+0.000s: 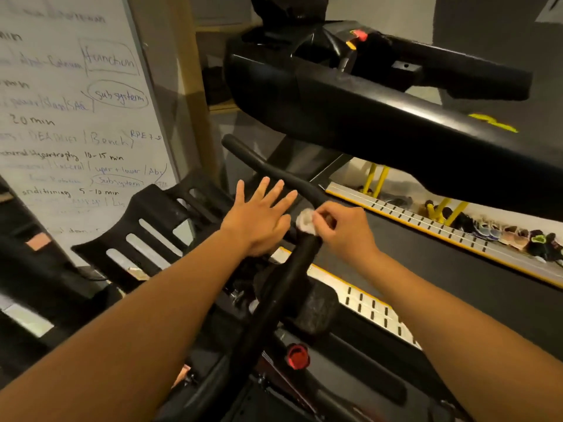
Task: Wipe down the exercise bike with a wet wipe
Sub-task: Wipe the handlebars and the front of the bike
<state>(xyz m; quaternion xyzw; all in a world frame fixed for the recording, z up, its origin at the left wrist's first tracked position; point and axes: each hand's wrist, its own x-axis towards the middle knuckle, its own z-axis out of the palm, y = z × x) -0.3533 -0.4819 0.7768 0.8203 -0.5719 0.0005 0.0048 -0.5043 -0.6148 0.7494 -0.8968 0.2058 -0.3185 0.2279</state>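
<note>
A whiteboard (76, 117) covered in handwriting is stood upright; well right of it, shoes (490, 232) are lined up beside yellow posts (379, 178).

matt black handlebar (271, 169); crumpled white wipe (305, 220)

Two grips are in view, both bare hands: one left grip (259, 220) and one right grip (344, 229). There is one wet wipe (305, 220). One exercise bike (268, 300) shows, with one curved handlebar (268, 166), one red knob (298, 356) and one slotted black tray (146, 226). One second black machine (380, 117) carries one red tab (361, 35). One whiteboard (76, 117) stands at the left. Two yellow-edged slotted rails (426, 223) lie on the floor. Four yellow struts (380, 178) show, in two pairs. The shoes (502, 233) form one row, too blurred to count.
</note>
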